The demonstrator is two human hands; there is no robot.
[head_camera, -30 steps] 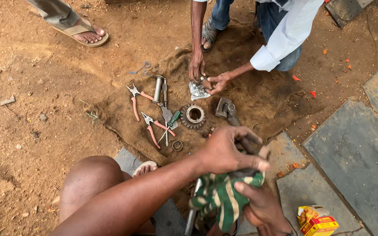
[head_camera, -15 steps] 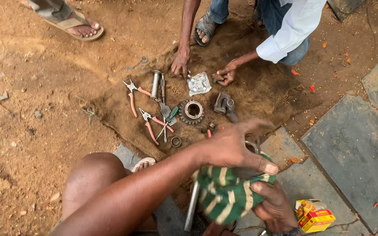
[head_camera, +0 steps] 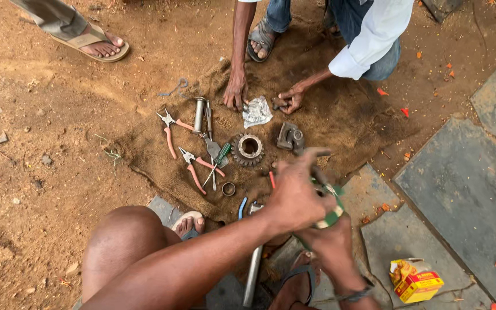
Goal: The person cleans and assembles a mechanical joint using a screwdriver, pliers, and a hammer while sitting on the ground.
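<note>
My left hand [head_camera: 295, 195] reaches across from the lower left, its fingers curled on a dark metal part [head_camera: 318, 172] that is blurred. Just below it, my right hand [head_camera: 333, 248] grips a green and white striped cloth [head_camera: 333, 216]; the cloth is pressed between both hands and mostly hidden. Both hands hover over the near edge of a brown burlap sack [head_camera: 156, 155]. On the sack lie a toothed gear [head_camera: 249, 149], two orange-handled pliers [head_camera: 170, 131] [head_camera: 196, 167], a green screwdriver [head_camera: 221, 156], a metal cylinder [head_camera: 198, 115] and a small ring [head_camera: 228, 189].
Across the sack a co-worker's two hands [head_camera: 235, 92] [head_camera: 291, 100] rest beside a crumpled clear wrapper [head_camera: 256, 111] and a grey metal bracket [head_camera: 291, 138]. Someone's sandalled foot [head_camera: 96, 46] is at the top left. Stone slabs [head_camera: 460, 189], a yellow and red box [head_camera: 414, 280] and a metal rod [head_camera: 252, 275] lie near me.
My hands have moved together and the cloth has bunched up between them, so less of it shows. The co-worker's hands have shifted a little on the sack.
</note>
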